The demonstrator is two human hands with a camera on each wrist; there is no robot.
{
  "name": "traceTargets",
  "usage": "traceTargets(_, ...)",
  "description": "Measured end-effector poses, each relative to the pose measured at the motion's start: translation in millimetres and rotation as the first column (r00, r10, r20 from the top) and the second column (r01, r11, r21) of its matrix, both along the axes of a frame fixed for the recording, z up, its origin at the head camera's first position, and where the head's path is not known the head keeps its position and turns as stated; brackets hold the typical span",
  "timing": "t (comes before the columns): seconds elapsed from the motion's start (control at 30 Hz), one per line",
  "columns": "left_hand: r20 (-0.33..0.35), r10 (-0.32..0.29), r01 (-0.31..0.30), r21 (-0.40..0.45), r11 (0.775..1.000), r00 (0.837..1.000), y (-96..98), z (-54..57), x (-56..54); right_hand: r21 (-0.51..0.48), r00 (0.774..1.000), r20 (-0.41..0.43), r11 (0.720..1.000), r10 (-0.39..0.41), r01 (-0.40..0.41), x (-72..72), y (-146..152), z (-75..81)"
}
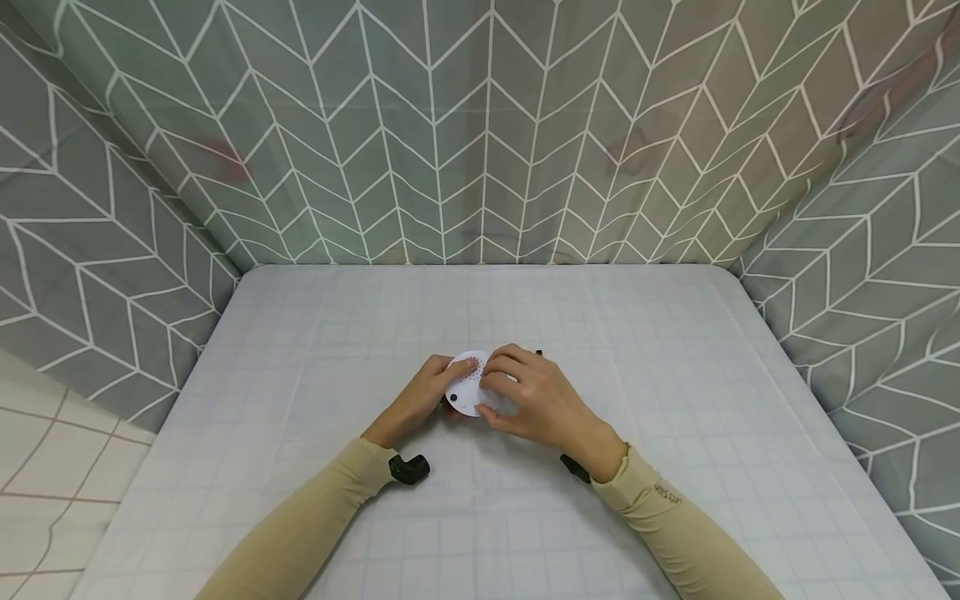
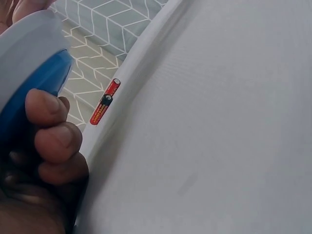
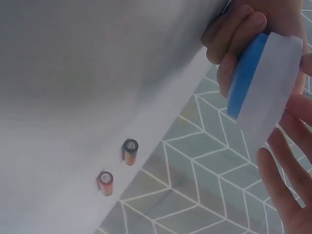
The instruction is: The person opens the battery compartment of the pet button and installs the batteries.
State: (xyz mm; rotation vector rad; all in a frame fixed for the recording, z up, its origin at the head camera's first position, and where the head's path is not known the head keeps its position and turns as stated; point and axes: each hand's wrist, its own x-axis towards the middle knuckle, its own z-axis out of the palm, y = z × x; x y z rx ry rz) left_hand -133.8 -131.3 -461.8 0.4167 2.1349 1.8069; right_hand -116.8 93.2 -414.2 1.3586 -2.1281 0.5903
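Observation:
A round white device [image 1: 462,398] has a pattern of small holes and a black dot on its face; its blue underside [image 2: 36,92] shows in both wrist views. My left hand [image 1: 420,390] grips it, thumb lying on the face and fingers curled behind against the blue part. At the device's right side is my right hand [image 1: 534,396], its fingertips touching the white part [image 3: 273,87]. In the right wrist view those fingers [image 3: 278,180] look spread and fairly straight. The right hand covers part of the face in the head view.
Two red-and-black batteries, one [image 3: 130,152] beside the other [image 3: 106,184], are on the white-covered table [image 1: 360,317] beyond the hands. The right hand mostly hides them in the head view. Grey curtains [image 1: 465,133] with white lines surround the table's back and sides.

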Motion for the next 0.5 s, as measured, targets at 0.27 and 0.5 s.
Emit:
traceTargets(0.27, 0.014, -0.001, 0.001, 0.000, 1.000, 1.000, 1.9, 1.8, 1.1, 0.024, 0.999, -0.029, 0.999, -0.038, 0.038, 4.6, -0.6, 1.7)
traceTargets(0.5, 0.015, -0.004, 0.004, -0.024, 1.000, 1.000, 1.6, 1.0, -0.3, 0.060, 0.997, -0.040, 0.996, -0.063, 0.065, 8.1, -2.1, 3.5)
